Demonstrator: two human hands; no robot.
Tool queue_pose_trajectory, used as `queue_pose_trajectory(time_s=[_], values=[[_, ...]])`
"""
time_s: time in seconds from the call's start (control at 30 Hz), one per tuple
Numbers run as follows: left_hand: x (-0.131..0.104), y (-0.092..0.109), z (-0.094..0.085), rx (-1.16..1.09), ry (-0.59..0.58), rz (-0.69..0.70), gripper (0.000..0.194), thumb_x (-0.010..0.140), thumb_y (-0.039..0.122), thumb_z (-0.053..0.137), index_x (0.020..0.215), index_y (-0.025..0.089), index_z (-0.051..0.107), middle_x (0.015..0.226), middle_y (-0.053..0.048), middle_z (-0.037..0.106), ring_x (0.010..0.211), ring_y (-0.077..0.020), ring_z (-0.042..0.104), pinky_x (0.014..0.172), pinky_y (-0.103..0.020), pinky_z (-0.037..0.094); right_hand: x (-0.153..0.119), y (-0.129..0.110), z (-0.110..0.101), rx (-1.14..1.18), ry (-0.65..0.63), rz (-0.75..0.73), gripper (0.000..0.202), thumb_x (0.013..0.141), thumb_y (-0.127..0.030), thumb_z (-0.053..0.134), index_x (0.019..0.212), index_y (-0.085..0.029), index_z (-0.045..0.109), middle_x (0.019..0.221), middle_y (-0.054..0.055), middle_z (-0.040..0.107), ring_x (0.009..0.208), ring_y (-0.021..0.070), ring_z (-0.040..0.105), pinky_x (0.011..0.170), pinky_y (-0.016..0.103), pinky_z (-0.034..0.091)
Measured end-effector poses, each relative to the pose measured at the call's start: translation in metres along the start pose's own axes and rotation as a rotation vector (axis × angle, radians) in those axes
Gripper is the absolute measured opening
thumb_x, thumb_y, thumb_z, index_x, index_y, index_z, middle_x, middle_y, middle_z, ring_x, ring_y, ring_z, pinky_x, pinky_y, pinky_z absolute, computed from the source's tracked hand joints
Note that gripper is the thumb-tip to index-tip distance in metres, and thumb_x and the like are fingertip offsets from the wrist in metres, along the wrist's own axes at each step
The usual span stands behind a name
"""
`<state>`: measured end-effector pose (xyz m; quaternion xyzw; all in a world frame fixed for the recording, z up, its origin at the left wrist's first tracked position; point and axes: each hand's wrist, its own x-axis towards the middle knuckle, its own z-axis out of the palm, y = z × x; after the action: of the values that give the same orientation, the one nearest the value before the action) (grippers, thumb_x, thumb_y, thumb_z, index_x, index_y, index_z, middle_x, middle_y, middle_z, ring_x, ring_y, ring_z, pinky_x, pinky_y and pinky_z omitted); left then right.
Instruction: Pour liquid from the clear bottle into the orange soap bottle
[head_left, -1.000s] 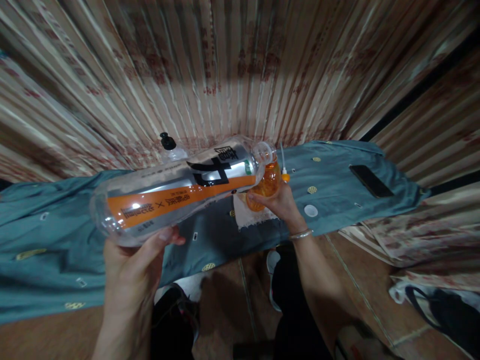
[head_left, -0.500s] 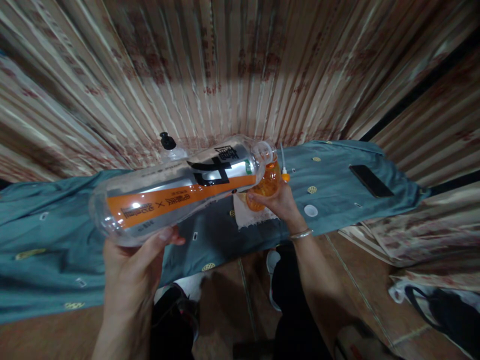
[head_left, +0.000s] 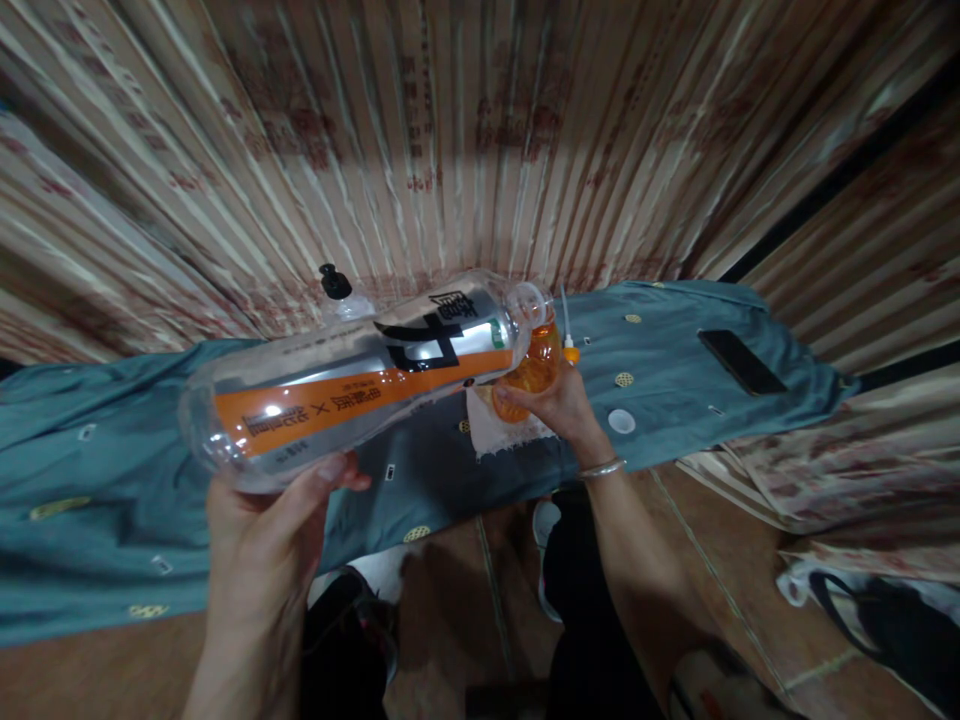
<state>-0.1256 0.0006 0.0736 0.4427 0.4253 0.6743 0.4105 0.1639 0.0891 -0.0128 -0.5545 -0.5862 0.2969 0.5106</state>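
Note:
My left hand (head_left: 277, 520) is closed around the lower part of a large clear plastic bottle (head_left: 360, 375) with a silver and orange label. The bottle lies tilted nearly on its side, its mouth at the neck of a small bottle (head_left: 536, 365) of orange liquid. Whether liquid is flowing between them I cannot tell. My right hand (head_left: 555, 400) grips the small bottle over a pale cloth (head_left: 502, 430). Just behind that hand lies an orange-collared pump top (head_left: 571, 350) with a thin tube. A round white cap (head_left: 621, 421) lies to its right.
A green cloth (head_left: 660, 350) with yellow patterns covers the narrow table. On its right lies a dark phone (head_left: 741, 362). A clear bottle with a black pump top (head_left: 335, 282) stands behind the large bottle. Pleated curtains (head_left: 465, 150) hang at the back, and a dark bag (head_left: 892, 620) rests on the floor.

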Motion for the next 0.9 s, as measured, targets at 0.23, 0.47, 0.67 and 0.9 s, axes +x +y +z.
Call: queue_pose_trajectory(time_s=[0.23, 0.47, 0.67, 0.9], values=[[0.0010, -0.0020, -0.0028, -0.057, -0.021, -0.007, 0.031, 0.063, 0.015, 0.097, 0.092, 0.022, 0.087, 0.072, 0.000, 0.079, 0.057, -0.0144, 0.073, 0.048, -0.020, 0.063, 0.0003, -0.0032, -0.0007, 0.023, 0.022, 0.031, 0.087, 0.057, -0.056, 0.101, 0.128, -0.016, 0.072, 0.123, 0.013, 0.084, 0.114, 0.0369, 0.081, 0.106, 0.051, 0.067], [0.0012, -0.0025, 0.0004, -0.051, -0.021, 0.001, 0.028, 0.065, 0.014, 0.095, 0.090, 0.024, 0.088, 0.071, 0.002, 0.079, 0.058, -0.0122, 0.073, 0.049, -0.017, 0.063, 0.0004, -0.0027, -0.0008, 0.044, 0.027, 0.029, 0.091, 0.056, -0.059, 0.100, 0.130, -0.015, 0.070, 0.121, 0.014, 0.084, 0.113, 0.0373, 0.081, 0.105, 0.052, 0.067], [-0.0004, -0.0010, -0.0006, -0.029, -0.004, 0.002, 0.026, 0.064, 0.016, 0.095, 0.087, 0.023, 0.087, 0.070, 0.003, 0.079, 0.058, -0.0124, 0.073, 0.050, -0.017, 0.063, 0.0006, -0.0023, -0.0001, 0.057, 0.038, 0.033, 0.089, 0.055, -0.056, 0.101, 0.129, -0.016, 0.071, 0.120, 0.014, 0.085, 0.112, 0.0369, 0.082, 0.105, 0.051, 0.067], [0.0000, -0.0008, 0.0004, -0.047, 0.006, -0.024, 0.031, 0.062, 0.014, 0.095, 0.090, 0.026, 0.088, 0.071, 0.003, 0.080, 0.058, -0.0132, 0.074, 0.048, -0.018, 0.063, 0.0007, 0.0005, -0.0003, 0.051, 0.028, 0.017, 0.086, 0.057, -0.055, 0.101, 0.129, -0.018, 0.072, 0.121, 0.012, 0.085, 0.113, 0.0365, 0.082, 0.105, 0.051, 0.068]])
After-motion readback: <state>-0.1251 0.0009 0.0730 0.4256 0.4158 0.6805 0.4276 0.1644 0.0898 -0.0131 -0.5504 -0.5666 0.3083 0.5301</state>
